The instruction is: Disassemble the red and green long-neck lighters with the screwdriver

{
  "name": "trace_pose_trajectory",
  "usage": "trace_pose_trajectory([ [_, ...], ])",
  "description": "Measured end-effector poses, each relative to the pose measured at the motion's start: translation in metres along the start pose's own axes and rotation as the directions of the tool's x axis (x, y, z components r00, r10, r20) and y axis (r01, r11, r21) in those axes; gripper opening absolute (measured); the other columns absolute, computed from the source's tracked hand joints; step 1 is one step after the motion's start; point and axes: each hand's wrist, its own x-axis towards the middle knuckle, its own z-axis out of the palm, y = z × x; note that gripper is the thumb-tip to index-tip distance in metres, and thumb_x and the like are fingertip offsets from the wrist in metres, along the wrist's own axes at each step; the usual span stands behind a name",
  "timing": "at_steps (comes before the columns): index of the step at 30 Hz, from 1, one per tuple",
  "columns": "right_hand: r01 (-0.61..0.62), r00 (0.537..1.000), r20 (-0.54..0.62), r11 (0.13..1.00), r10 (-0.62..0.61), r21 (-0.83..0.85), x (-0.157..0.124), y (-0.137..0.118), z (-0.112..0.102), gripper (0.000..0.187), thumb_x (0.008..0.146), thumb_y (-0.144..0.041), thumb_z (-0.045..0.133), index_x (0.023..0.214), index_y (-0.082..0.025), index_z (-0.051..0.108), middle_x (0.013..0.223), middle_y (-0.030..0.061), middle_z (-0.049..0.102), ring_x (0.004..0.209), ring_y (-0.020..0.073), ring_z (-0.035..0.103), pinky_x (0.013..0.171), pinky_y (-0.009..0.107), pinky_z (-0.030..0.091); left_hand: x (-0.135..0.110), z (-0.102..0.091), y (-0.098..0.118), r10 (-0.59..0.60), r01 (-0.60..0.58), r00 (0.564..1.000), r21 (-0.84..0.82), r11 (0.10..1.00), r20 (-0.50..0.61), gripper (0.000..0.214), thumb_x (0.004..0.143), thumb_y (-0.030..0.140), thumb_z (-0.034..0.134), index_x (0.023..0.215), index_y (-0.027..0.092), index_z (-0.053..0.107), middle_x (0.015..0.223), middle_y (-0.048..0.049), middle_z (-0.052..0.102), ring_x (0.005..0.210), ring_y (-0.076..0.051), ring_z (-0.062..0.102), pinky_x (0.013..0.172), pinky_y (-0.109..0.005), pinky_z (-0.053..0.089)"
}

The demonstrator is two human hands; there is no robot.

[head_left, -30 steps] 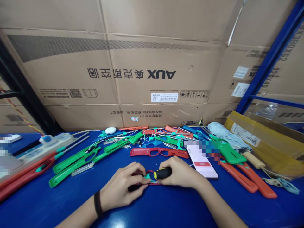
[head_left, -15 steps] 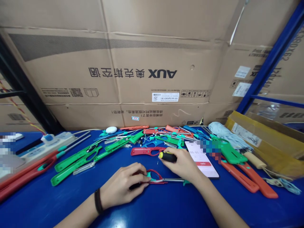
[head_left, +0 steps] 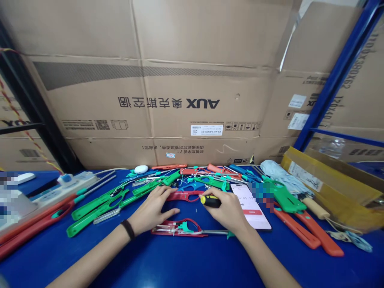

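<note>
My right hand (head_left: pixel 226 206) is closed around a screwdriver with a black and yellow handle (head_left: pixel 210 201); its shaft cannot be made out. My left hand (head_left: pixel 154 208) has its thumb apart from the fingers, and the fingertips reach the left end of an empty red lighter shell half (head_left: pixel 187 195). Whether they press on it I cannot tell. Nearer to me lies an opened red long-neck lighter (head_left: pixel 177 229), its metal tube pointing right, with a teal trigger (head_left: pixel 187 227) and white wires inside. A tiny pale piece (head_left: pixel 196 210) rests between the two red parts.
Green shell halves (head_left: pixel 96 206) lie to the left, beside a white power strip (head_left: pixel 64 184). Loose lighter parts (head_left: pixel 192 186) pile along the cardboard. A lit phone (head_left: pixel 255 218), orange lighters (head_left: pixel 300 230), an umbrella (head_left: pixel 285 180) and a yellow-taped box (head_left: pixel 327 184) stand right.
My left hand has let go of the opened red lighter and moved up and left to the red shell half. My right hand keeps the screwdriver. The view has tilted slightly.
</note>
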Motion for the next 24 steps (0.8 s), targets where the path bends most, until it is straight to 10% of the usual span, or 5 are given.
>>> trace_pose_trajectory([
  [7,0.009,1.0,0.021,1.0,-0.009,-0.007,0.001,-0.004,-0.005,0.012,0.076,-0.021,0.061,0.085,-0.026,0.067,0.084,-0.0031,0.073,0.077,0.0182,0.068,0.064,0.023,0.044,0.012,-0.006,0.0,0.13,-0.14,0.989,0.171,0.975,0.066,0.029,0.095,0.025,0.036,0.094,0.019,0.064,0.092,-0.0071,0.068,0.089,-0.023,0.062,0.089,-0.04,0.044],
  [10,0.047,0.999,0.015,0.999,-0.048,0.022,0.001,-0.004,-0.007,0.023,0.079,-0.024,0.06,0.102,-0.028,0.064,0.097,-0.0023,0.072,0.087,0.0178,0.068,0.072,0.023,0.047,0.005,-0.023,0.004,0.036,-0.034,0.999,0.079,0.996,-0.029,0.027,0.095,0.033,0.036,0.094,0.02,0.06,0.095,-0.0068,0.066,0.089,-0.022,0.061,0.083,-0.035,0.046],
  [14,0.073,0.997,0.029,0.997,-0.072,-0.03,-0.001,0.0,-0.003,0.048,0.076,-0.024,0.065,0.122,-0.031,0.055,0.101,-0.0023,0.071,0.088,0.0194,0.068,0.071,0.025,0.049,-0.011,-0.049,0.015,-0.076,0.107,0.983,-0.181,0.978,0.17,0.027,0.096,0.037,0.033,0.094,0.021,0.055,0.085,-0.0012,0.064,0.074,-0.016,0.059,0.069,-0.025,0.046],
  [24,0.227,0.948,0.199,0.967,-0.247,0.116,-0.006,0.002,0.004,0.019,0.08,-0.025,0.065,0.099,-0.026,0.067,0.095,0.0006,0.072,0.086,0.0171,0.066,0.074,0.023,0.045,-0.029,-0.055,0.004,-0.18,0.466,0.842,-0.518,0.717,0.508,0.038,0.091,0.052,0.04,0.087,0.018,0.056,0.067,0.0025,0.06,0.062,-0.014,0.055,0.06,-0.022,0.045],
])
